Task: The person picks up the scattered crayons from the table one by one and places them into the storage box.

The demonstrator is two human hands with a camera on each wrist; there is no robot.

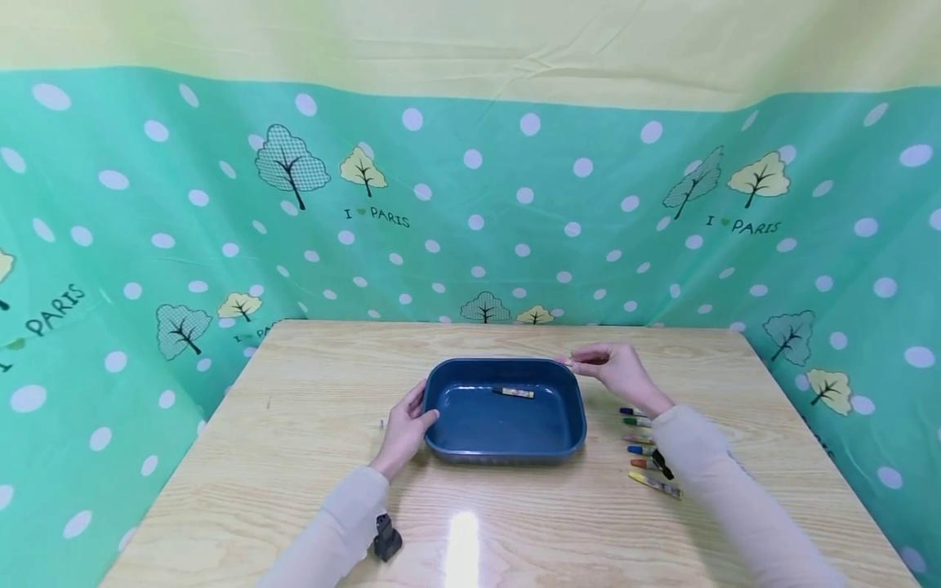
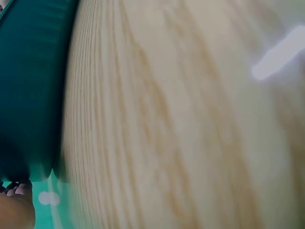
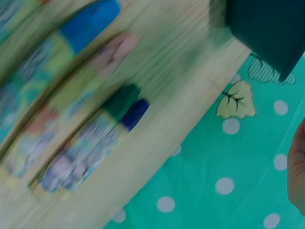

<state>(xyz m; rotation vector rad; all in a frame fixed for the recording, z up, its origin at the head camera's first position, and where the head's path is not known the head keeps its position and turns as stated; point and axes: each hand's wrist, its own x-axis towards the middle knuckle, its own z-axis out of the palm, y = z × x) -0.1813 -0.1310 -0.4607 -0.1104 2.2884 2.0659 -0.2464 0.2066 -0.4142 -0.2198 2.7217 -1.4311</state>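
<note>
A dark blue rectangular bin (image 1: 507, 455) stands in the middle of the table. My left hand (image 1: 402, 429) grips its left wall, thumb over the rim and fingers along the outside. Inside the bin lies one black crayon (image 1: 514, 393) with a printed wrapper. At the bin's back right corner, my right hand (image 1: 616, 374) pinches a small pink crayon (image 1: 564, 361) between thumb and fingertips, close to the rim. To the right of the bin lie several more crayons, among them yellow (image 1: 656, 485), orange (image 1: 643, 464), blue (image 3: 90, 24), green (image 3: 123, 101) and dark purple (image 3: 136, 114).
The crayons lie in a column on the wooden table (image 1: 309, 392), partly under my right forearm. A black wrist device (image 1: 386, 538) sits at my left sleeve. Green dotted cloth (image 1: 470, 229) with trees hangs behind the table and along both sides.
</note>
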